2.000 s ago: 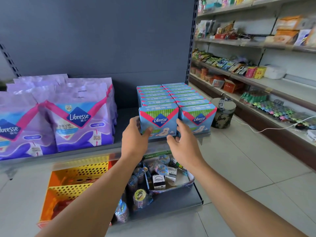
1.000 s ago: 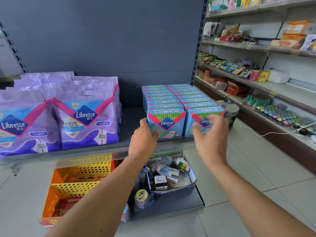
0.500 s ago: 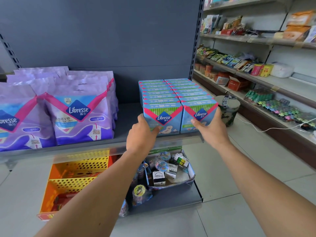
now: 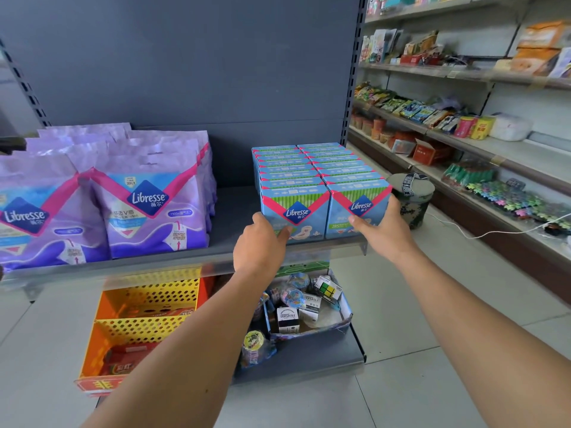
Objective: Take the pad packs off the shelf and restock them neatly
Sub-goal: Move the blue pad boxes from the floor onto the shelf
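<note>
Both my hands are at the front of the blue packs (image 4: 321, 180), which stand in two rows side by side on the right part of the shelf (image 4: 191, 257), running front to back against the grey back panel (image 4: 185, 63). My left hand (image 4: 262, 245) is on the left front pack (image 4: 293, 211): thumb on its front face low down, the other fingers round its left edge where I cannot see them, so whether it grips or only presses I cannot tell. My right hand (image 4: 386, 230) is on the right front pack (image 4: 358, 208): thumb lies across the lower front face, fingers wrap round the right side of the pack. Both front packs sit on the shelf at its front edge, touching each other. Purple packs (image 4: 148, 205) stand in rows on the left part of the same shelf, well apart from the blue ones, with bare shelf between. Below the shelf: a yellow basket (image 4: 148, 304) to the left, a box of small goods (image 4: 309, 307) to the right, on the bottom shelf. A round camouflage stool (image 4: 411, 199) stands on the floor just beyond the right front pack. Side shelves (image 4: 494, 149) with mixed goods run along the right wall. A white cable (image 4: 482, 233) lies from the floor towards them.
</note>
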`<state>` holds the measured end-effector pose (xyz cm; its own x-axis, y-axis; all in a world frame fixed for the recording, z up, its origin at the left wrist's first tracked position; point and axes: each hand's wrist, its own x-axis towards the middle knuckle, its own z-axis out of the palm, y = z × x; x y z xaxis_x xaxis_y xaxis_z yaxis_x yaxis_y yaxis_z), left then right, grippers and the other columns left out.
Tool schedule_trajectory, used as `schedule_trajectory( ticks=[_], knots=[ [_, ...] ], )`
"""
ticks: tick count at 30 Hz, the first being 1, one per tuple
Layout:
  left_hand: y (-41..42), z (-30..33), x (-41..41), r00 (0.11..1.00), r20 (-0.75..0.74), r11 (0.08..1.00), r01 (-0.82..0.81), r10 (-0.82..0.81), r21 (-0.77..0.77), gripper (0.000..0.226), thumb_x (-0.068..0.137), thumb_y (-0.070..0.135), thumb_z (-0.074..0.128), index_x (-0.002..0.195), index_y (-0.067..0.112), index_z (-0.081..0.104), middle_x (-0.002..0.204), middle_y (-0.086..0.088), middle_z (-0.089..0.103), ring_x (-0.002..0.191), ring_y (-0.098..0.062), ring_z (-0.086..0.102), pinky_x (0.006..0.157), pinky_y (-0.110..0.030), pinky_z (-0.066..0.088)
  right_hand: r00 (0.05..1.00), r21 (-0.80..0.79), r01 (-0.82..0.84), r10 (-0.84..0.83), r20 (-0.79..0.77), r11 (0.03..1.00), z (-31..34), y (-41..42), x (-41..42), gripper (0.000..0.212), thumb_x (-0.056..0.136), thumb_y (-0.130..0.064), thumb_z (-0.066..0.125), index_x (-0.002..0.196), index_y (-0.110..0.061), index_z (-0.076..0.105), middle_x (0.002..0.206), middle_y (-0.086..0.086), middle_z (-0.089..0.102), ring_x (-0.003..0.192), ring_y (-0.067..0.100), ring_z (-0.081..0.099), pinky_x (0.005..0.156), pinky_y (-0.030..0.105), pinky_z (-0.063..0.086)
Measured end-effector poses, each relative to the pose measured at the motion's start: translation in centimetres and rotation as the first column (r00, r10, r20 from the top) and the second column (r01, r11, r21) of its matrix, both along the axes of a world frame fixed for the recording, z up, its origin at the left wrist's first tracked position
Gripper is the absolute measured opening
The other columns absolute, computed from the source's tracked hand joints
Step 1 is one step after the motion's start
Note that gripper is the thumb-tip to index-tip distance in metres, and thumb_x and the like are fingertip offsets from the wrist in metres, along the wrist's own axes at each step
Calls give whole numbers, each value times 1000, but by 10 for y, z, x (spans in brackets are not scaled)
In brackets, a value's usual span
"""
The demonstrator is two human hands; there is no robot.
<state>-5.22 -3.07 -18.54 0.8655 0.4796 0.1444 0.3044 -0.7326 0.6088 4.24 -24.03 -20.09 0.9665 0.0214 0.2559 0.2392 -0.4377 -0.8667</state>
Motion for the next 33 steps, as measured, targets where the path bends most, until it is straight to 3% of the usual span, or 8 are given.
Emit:
schedule_trajectory(
  ticks=[5,18,21,23,25,28,30,33],
  knots=[
    [-2,-5,3,1000,9,1000,-19,20,-18,41,93,52,53,100,15,39,105,-11,61,96,-33,60,72,-39,47,1000,16,-9,9,-10,1000,0,-3,4,67,82,-28,77,136,-18,39,120,-9,59,109,14,57,91,28,41],
    [-4,-8,3,999,43,999,6,-4,-49,39,92,51,55,104,18,38,100,-5,59,91,-26,61,68,-36,48,998,41,-44,45,-38,998,-3,-12,5,50,84,-24,75,124,-22,45,116,-8,60,106,12,59,89,29,44],
    [-3,-4,-4,999,46,996,27,-23,-81,39,90,44,61,109,17,39,106,-5,61,91,-26,62,68,-36,48,999,15,-23,24,-45,1000,1,-13,-4,52,84,-27,75,126,-18,46,115,-7,61,104,13,59,85,28,43],
    [-1,3,-14,998,55,995,34,-29,-92,46,89,36,62,122,15,37,121,-7,59,103,-28,60,75,-36,47,1000,-23,4,-5,-28,1000,8,-12,-15,54,84,-28,74,128,-15,45,114,-5,60,101,14,57,82,27,39],
    [2,12,-27,996,86,997,40,-34,-70,61,90,31,59,140,13,29,138,-7,48,120,-28,51,85,-37,43,995,-97,88,-83,47,991,19,-9,-31,56,84,-26,73,129,-11,44,117,2,57,104,19,52,82,28,38],
    [11,30,-51,986,158,997,35,-46,66,58,92,30,54,144,18,31,143,-4,42,127,-25,44,92,-41,44,946,-265,225,-145,288,938,36,-1,-58,55,85,-23,69,132,-6,46,127,15,53,119,34,46,98,39,37],
    [19,43,-68,979,198,990,23,-51,142,49,93,30,51,139,20,40,138,-3,47,123,-25,47,89,-41,45,920,-379,202,-42,390,903,50,12,-79,48,89,-21,64,131,-4,49,126,17,54,119,37,45,100,41,36],
    [36,66,-96,970,235,975,9,-63,224,38,94,32,50,130,21,51,130,-2,54,116,-25,52,84,-38,47,909,-448,63,134,394,892,70,40,-106,41,94,-22,58,132,-8,52,130,12,54,122,33,46,100,39,36]
  ],
)
